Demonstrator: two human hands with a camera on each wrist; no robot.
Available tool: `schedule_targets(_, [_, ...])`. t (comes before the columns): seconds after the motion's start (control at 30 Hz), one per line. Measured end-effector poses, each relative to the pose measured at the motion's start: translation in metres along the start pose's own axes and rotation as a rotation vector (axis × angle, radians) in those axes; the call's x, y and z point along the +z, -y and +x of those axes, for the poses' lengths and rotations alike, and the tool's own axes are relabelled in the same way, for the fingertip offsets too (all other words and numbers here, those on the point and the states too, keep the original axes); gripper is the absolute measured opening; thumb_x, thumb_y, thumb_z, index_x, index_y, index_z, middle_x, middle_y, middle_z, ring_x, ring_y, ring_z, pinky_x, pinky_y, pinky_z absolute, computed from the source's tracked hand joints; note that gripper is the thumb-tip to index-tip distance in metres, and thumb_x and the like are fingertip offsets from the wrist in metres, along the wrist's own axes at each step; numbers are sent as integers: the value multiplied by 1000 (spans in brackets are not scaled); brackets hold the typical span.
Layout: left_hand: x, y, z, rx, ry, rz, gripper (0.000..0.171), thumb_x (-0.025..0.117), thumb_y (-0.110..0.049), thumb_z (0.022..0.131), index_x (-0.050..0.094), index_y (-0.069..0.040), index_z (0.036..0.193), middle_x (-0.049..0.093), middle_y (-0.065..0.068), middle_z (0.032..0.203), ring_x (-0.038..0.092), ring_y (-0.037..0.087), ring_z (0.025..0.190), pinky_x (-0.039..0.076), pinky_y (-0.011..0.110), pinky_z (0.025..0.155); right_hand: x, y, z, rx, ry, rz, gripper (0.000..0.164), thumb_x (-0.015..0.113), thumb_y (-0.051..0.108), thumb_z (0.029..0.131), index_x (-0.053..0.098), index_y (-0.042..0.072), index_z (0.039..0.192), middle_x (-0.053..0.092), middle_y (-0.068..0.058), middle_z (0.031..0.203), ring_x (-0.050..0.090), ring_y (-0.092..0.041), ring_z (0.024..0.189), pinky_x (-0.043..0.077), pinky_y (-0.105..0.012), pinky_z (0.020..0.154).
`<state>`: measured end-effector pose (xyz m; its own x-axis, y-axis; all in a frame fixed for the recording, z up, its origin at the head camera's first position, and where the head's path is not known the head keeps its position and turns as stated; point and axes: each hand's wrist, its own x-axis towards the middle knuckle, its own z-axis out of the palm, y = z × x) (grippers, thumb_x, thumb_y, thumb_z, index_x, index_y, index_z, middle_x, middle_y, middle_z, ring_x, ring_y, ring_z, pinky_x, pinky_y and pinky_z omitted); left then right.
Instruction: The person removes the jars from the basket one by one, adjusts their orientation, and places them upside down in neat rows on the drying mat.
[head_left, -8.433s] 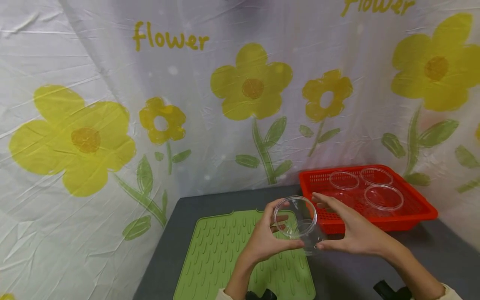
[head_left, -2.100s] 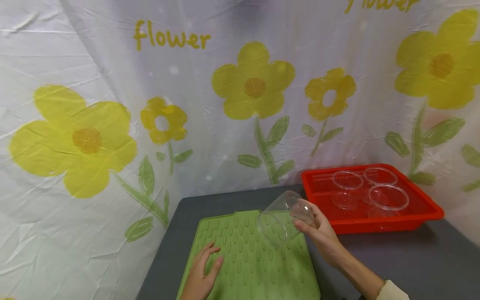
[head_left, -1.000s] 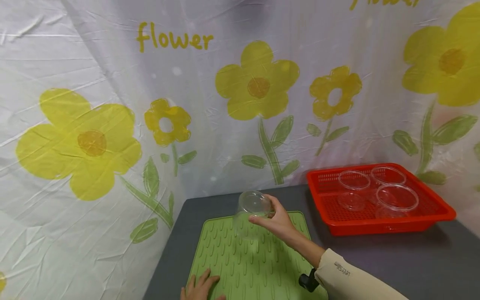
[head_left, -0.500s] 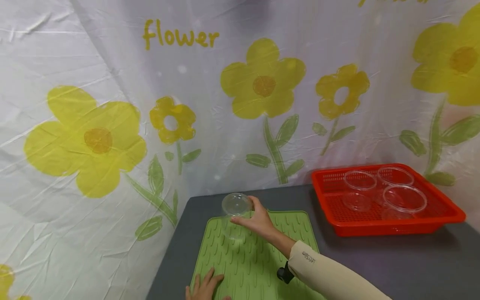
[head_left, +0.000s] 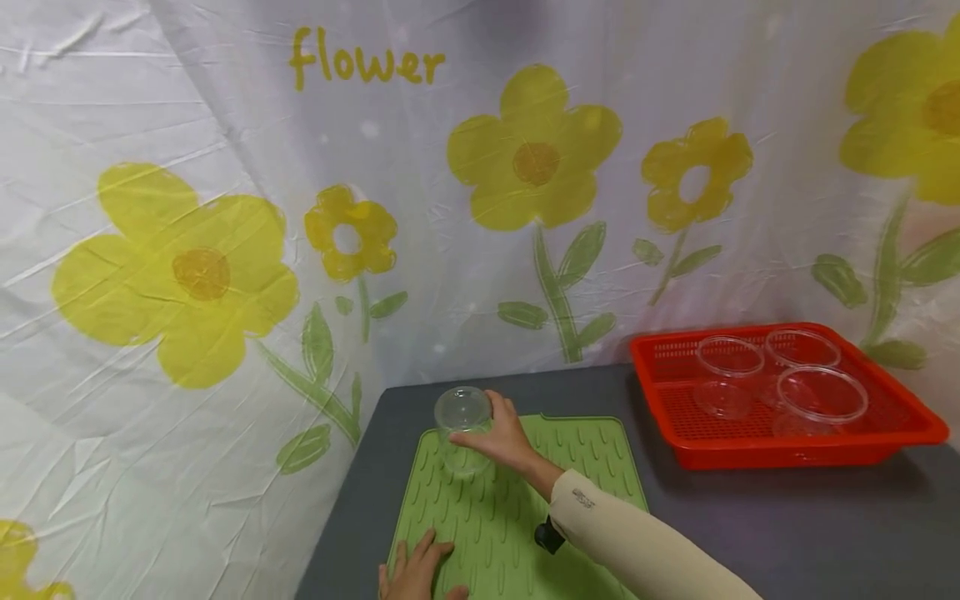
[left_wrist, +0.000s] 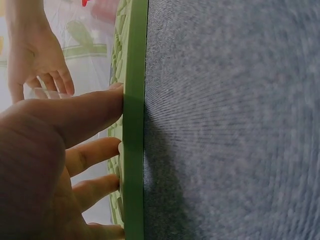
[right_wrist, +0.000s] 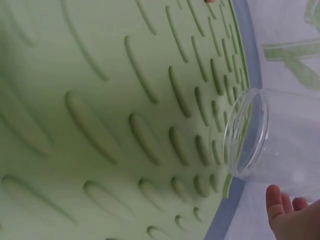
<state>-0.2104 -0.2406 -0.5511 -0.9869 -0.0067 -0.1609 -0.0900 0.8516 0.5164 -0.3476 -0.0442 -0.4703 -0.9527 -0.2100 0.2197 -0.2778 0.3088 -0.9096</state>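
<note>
A clear plastic jar (head_left: 462, 433) stands upside down, or nearly so, over the back left of a green drying mat (head_left: 480, 500). My right hand (head_left: 495, 433) grips it from the right, near its closed base, thumb in front and fingers behind. In the right wrist view, the rim of the jar (right_wrist: 245, 132) faces the ridged mat; I cannot tell whether it touches. My left hand (head_left: 416, 571) lies at the mat's front left with fingers spread. In the left wrist view, the fingertips of the left hand (left_wrist: 45, 150) touch the mat by its edge.
A red plastic basket (head_left: 802, 458) stands at the right rear of the grey table (head_left: 720, 517), with several clear jars (head_left: 821, 396) in it, open side up. Behind the table hangs a white curtain (head_left: 427, 167) with yellow flowers.
Earlier both hands held the jar; my left hand let go and came down onto the mat. My right hand turned the jar upside down, carried it left and lowered it slightly.
</note>
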Motion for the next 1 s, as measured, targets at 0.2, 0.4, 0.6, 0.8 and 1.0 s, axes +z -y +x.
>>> schedule_targets(0.2, [-3, 0, 3, 9, 42, -7, 72, 65, -73, 84, 64, -19, 132, 44, 20, 157, 17, 72, 140, 3, 93, 99, 11, 1, 7, 20, 30, -22, 99, 83, 41, 85, 29, 2, 158, 34, -26, 158, 43, -44, 141, 45, -63, 106])
schedule_targets(0.4, [-1, -2, 2, 11, 37, -24, 72, 63, -74, 85, 64, -18, 131, 44, 21, 157, 16, 72, 140, 1, 92, 99, 21, 2, 10, 15, 59, -17, 100, 83, 39, 84, 28, 1, 158, 32, -27, 160, 38, -46, 145, 43, -64, 109])
schedule_targets(0.6, [-1, -2, 1, 10, 40, -28, 71, 64, -73, 85, 64, -19, 131, 42, 21, 158, 14, 73, 141, 1, 92, 99, 26, 7, 11, -4, 89, -49, 100, 83, 39, 84, 28, -1, 158, 32, -29, 160, 35, -48, 147, 42, -65, 109])
schedule_targets(0.8, [0, 2, 1, 13, 46, -25, 71, 64, -73, 86, 63, -18, 132, 42, 21, 158, 14, 72, 141, 1, 92, 99, 28, 10, 13, -11, 101, -117, 101, 84, 41, 84, 29, -1, 157, 37, -29, 157, 37, -48, 145, 44, -64, 108])
schedule_targets(1.0, [0, 2, 3, 15, 57, -17, 71, 65, -72, 85, 63, -18, 132, 41, 21, 159, 13, 73, 141, 1, 92, 98, 26, 11, 13, -25, 107, -128, 100, 84, 39, 83, 30, -5, 156, 39, -32, 154, 38, -51, 143, 45, -65, 106])
